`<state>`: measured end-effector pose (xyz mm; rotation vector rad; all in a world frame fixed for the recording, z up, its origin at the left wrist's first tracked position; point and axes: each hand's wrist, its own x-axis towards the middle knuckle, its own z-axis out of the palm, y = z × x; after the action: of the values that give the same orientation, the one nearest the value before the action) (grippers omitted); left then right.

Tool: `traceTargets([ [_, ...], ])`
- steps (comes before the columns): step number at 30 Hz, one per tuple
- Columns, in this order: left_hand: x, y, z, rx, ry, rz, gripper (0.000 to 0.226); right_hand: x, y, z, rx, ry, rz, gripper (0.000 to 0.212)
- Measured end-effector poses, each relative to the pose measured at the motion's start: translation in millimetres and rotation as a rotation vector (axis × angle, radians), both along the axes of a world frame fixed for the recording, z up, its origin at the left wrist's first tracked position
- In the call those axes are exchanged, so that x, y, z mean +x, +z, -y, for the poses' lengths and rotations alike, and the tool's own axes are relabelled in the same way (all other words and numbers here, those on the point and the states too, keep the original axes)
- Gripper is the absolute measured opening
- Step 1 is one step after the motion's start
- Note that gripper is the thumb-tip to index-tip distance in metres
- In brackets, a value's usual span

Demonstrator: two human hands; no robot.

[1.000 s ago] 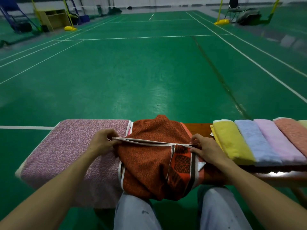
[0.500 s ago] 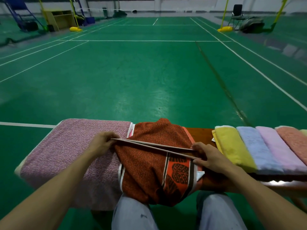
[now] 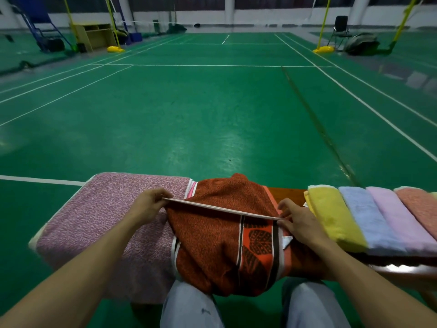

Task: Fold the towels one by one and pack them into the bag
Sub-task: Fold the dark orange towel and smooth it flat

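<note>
The left hand and right hand, fingers curled, each pinch one end of the orange towel's pale edge, seemingly its hem, taut over the bench.

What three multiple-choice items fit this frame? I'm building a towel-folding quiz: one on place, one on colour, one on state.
1. Where does the purple towel lie? A) on the floor B) left of the orange towel C) atop the folded ones
2. What colour is the folded towel nearest the right hand? A) yellow B) white C) black
3. How is the orange towel's pale edge? A) rolled up B) lying loose C) pulled taut between both hands
Answers: B, it is spread beside it on the bench; A, yellow lies next to that hand; C, the left hand and right hand pinch its ends.
</note>
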<state>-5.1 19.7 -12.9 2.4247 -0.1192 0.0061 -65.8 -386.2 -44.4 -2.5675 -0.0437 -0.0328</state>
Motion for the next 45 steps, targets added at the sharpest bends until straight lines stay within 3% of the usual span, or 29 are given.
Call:
traceTargets([
  [3,-5,5,6,-0.081,0.030,-0.040,0.020,-1,7,2,-0.020,-0.021,0.081,0.028],
  [10,-8,13,16,-0.392,0.090,-0.124,0.019,-4,29,21,0.151,-0.030,0.071,0.033],
  [16,-16,21,32,-0.333,0.035,-0.098,0.021,-11,42,37,0.144,-0.031,0.100,0.033],
  [26,-9,14,45,-0.477,0.126,-0.154,0.009,-15,49,51,0.086,-0.041,-0.025,0.033],
  [36,26,-4,68,-0.802,0.265,-0.188,0.009,18,46,32,1.105,-0.475,-0.054,0.036],
  [40,59,-15,78,-0.879,0.298,-0.180,0.008,51,36,34,1.237,-0.513,0.027,0.037],
  [45,110,-23,97,-0.917,0.289,-0.167,0.015,107,28,50,1.152,-0.508,0.121,0.042],
])
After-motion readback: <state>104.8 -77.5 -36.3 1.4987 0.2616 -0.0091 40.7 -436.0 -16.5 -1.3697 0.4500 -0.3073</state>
